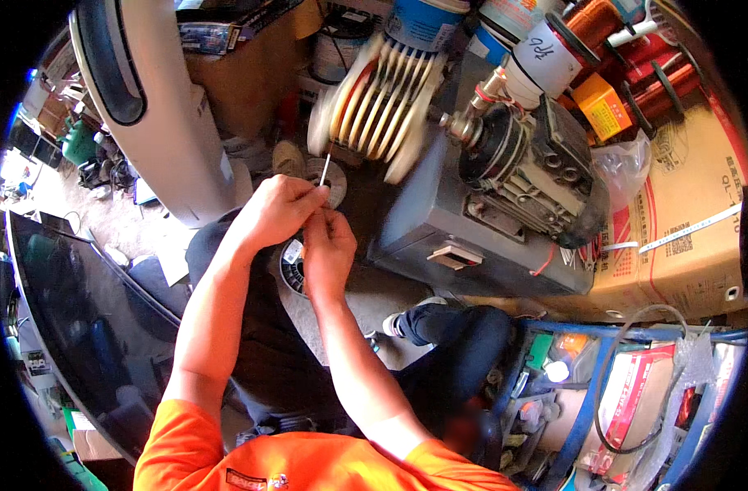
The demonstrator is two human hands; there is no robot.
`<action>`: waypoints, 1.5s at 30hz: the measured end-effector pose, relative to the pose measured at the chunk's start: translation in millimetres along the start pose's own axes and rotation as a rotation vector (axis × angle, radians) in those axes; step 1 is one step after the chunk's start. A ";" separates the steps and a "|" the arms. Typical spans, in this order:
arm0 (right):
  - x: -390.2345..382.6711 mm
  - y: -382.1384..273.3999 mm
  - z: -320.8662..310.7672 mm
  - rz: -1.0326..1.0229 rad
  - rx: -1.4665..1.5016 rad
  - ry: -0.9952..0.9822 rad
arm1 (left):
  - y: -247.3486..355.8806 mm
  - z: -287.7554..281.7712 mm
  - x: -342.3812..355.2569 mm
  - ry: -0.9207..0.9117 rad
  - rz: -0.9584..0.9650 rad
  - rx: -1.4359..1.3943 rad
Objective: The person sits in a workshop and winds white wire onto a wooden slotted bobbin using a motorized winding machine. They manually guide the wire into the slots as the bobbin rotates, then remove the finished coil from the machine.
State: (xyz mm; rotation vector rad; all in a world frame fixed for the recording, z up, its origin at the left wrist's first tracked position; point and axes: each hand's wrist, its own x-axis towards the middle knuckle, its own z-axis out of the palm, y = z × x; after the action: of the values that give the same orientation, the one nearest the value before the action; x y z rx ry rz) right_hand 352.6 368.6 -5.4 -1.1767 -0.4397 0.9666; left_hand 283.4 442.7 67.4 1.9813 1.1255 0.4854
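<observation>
My left hand (277, 211) is closed in a pinch around a thin white strand (325, 169), which runs up from its fingertips to a coil-winding former (382, 102). My right hand (329, 245) is just below, its fingers pressed together by the left fingertips; what lies inside them is hidden. The former has several pale, grooved discs, smeared at the edges as if turning. It sits on the spindle of a dark electric motor (537, 172) bolted to a grey metal box (472, 221). A black wire spool (293, 267) is on the floor behind my hands.
A tall pale cabinet-like unit (165, 106) stands left, above a dark glossy panel (79, 327). Paint buckets (423, 24) and copper wire spools (591, 29) crowd the back. Cardboard boxes (685, 213) lie right, with a blue-framed rack (595, 393) of parts nearer me.
</observation>
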 end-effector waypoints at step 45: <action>-3.0 -3.5 3.4 -0.044 0.092 -0.025 | 5.9 -1.1 -1.9 -0.014 -0.028 -0.026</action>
State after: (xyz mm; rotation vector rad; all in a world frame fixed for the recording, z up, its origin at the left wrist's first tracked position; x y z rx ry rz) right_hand 349.9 367.9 -0.4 -1.0690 -0.4355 0.9542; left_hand 284.9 439.8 72.8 1.9410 1.1306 0.4685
